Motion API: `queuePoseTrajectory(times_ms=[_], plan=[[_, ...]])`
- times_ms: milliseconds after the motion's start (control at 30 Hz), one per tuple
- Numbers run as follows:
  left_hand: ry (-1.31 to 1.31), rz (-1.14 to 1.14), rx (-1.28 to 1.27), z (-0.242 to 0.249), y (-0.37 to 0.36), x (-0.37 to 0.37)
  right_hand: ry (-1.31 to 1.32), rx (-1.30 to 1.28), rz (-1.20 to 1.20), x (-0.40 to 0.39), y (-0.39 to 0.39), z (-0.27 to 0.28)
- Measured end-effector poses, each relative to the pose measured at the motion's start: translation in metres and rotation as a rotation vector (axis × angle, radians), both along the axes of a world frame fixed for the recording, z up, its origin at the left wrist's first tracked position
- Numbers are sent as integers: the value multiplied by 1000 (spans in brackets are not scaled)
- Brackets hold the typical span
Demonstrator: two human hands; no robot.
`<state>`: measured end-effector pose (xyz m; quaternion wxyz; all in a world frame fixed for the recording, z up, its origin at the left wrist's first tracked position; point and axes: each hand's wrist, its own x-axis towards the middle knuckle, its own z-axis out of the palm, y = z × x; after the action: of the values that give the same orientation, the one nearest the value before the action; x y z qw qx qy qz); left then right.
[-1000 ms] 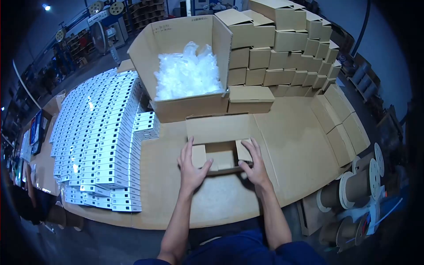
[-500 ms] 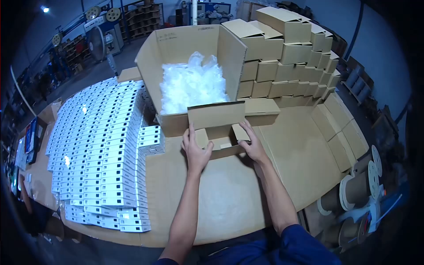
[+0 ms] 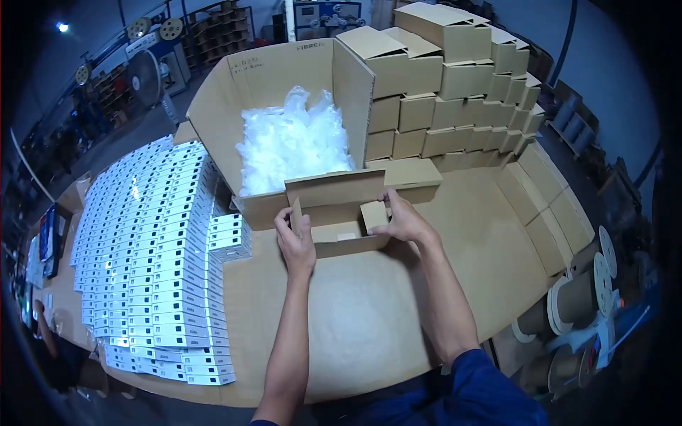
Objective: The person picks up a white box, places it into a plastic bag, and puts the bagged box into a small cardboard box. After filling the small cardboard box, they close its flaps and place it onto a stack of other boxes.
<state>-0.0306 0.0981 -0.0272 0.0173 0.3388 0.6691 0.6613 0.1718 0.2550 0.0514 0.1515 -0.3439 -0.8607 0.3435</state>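
Observation:
An open brown cardboard box (image 3: 337, 186) sits on the work surface with its long back flap raised. At its left end my left hand (image 3: 295, 240) grips the upright side flap between thumb and fingers. My right hand (image 3: 405, 219) holds the right side flap, which tilts inward. A small pale piece (image 3: 346, 236) shows inside the box. Just behind stands a large carton (image 3: 280, 71) with clear plastic bags (image 3: 295, 142) in it. A closed brown box (image 3: 412, 172) lies behind my right hand.
Stacked white boxes (image 3: 142, 255) cover the left side. Brown boxes (image 3: 465, 82) are piled at the back right. Cardboard flaps (image 3: 543, 206) edge the right side, with spools (image 3: 572, 305) beyond. Part of another person (image 3: 46, 334) shows at the far left.
The left side flap now stands upright in my left hand instead of leaning inward. The view has shifted, so the box and hands appear slightly farther left.

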Motion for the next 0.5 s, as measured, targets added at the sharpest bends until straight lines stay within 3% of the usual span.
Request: queuePoseTrajectory(times_ms=[67, 100, 200, 300, 400, 500], plan=[[100, 61, -6, -9, 2, -1, -181, 119, 46, -6, 4, 8], [93, 54, -12, -7, 2, 0, -182, 75, 99, -9, 2, 21], [169, 86, -28, -11, 5, -1, -145, 230, 144, -8, 18, -10], [137, 83, -14, -13, 4, -1, 173, -1, -32, 7, -10, 15], [105, 92, 24, -12, 11, 0, 506, -119, -189, 23, 15, -47], [59, 99, 29, -5, 13, 5, 617, -401, -315, 25, 10, -62]])
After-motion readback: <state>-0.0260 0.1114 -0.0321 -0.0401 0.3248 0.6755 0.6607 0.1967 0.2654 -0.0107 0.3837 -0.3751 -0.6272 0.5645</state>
